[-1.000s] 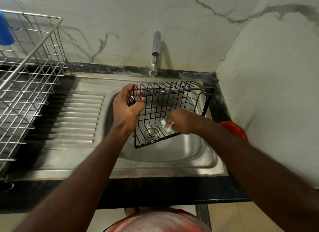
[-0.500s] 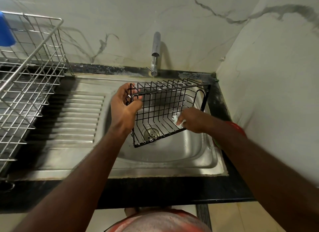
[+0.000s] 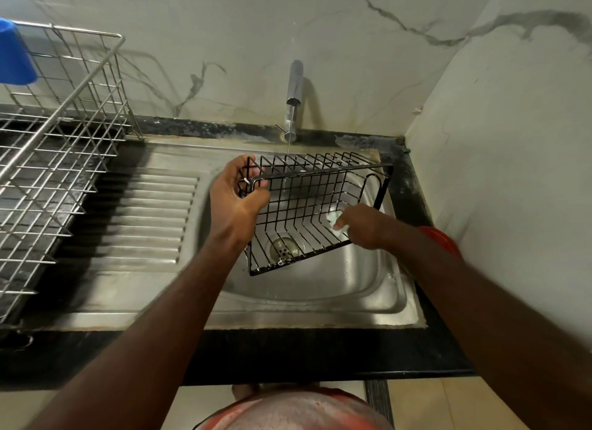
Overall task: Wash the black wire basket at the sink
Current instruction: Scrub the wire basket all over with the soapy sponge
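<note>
Pale marble-veined walls (image 3: pixel 224 29) meet in a corner at 2 o'clock, and the right-hand wall crowds the black counter (image 3: pixel 288 356) on that side. A steel sink (image 3: pixel 320 320) is set into the counter, with its basin towards 3 o'clock and its ribbed drainboard (image 3: pixel 150 218) running out towards 9 o'clock. A steel dish rack (image 3: pixel 54 160) stands at the far left edge with a blue cup (image 3: pixel 14 55) in its upper corner. The tap (image 3: pixel 294 87) rises at 12 o'clock of the basin and lets a thin stream of water (image 3: pixel 288 147) fall.

The black wire basket (image 3: pixel 317 212) is held tilted over the basin, its open side turned up towards the person. Its far rim sits just under the stream. Its right end is near the basin's rim at 3 o'clock, and its lowest corner points to 7 o'clock above the steel. The drain (image 3: pixel 283 248) shows through the wires.

The left hand (image 3: pixel 234 202) grips the basket's left end, fingers curled over the far wires and thumb wrapped round the near rim. The right hand (image 3: pixel 362 226) reaches in from 4 o'clock with fingers bunched together, pinching a white sudsy pad (image 3: pixel 334 220) against the wires. Steel basin floor shows at 6 o'clock of the basket, between it and the near rim. A red object (image 3: pixel 439 237) peeks out behind the right forearm, by the wall.
</note>
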Demonstrator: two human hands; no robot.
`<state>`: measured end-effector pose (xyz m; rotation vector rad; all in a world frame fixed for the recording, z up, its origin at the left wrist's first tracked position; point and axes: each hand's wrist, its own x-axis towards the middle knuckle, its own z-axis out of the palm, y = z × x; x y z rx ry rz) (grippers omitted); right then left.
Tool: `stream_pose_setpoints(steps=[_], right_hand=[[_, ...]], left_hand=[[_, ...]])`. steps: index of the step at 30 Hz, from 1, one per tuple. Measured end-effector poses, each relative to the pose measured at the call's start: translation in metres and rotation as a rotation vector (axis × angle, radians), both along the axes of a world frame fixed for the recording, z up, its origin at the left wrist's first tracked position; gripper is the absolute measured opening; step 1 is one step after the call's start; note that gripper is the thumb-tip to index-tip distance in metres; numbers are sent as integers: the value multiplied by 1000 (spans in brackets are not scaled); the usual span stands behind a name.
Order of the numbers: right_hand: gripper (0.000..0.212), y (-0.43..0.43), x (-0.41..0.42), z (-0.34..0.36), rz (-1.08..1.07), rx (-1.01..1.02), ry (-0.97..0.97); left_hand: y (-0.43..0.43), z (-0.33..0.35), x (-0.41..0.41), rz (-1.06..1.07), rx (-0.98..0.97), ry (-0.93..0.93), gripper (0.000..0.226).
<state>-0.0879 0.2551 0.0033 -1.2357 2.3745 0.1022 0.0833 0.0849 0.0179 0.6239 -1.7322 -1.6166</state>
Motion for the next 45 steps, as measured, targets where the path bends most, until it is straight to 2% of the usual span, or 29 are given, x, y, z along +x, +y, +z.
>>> stream_pose_setpoints(steps=[4, 8, 15, 20, 22, 25, 28, 31, 35, 39, 45], right_hand=[[36, 3, -1, 8, 13, 60, -18], [35, -2, -7, 8, -119, -113, 87], [34, 1, 9, -4, 11, 17, 146], [28, 7, 7, 2, -37, 70, 30], [24, 12, 2, 7, -74, 5, 38], [22, 19, -9, 9, -205, -199, 138], [26, 23, -7, 2, -165, -257, 223], [28, 21, 5, -3, -130, -208, 208], [26, 17, 19, -2, -213, -234, 129], [20, 4, 52, 7, -230, -352, 45], [17, -21, 122, 17, -72, -550, -158]], left_hand=[[-1, -4, 2, 5, -10, -15, 36], [-2, -6, 1, 13, 16, 7, 36], [0, 0, -1, 10, -25, 8, 37], [-1, -6, 4, 1, -17, -16, 36], [-1, -7, 6, 9, 13, 4, 37], [-4, -7, 5, 38, 42, 32, 32], [-10, -6, 5, 45, 31, 27, 30], [-11, -4, 3, 55, 33, 40, 29], [-8, 0, -1, 71, 37, 48, 28], [-6, 1, 0, 101, 57, 38, 28], [-4, 3, -4, 139, 58, 12, 34]])
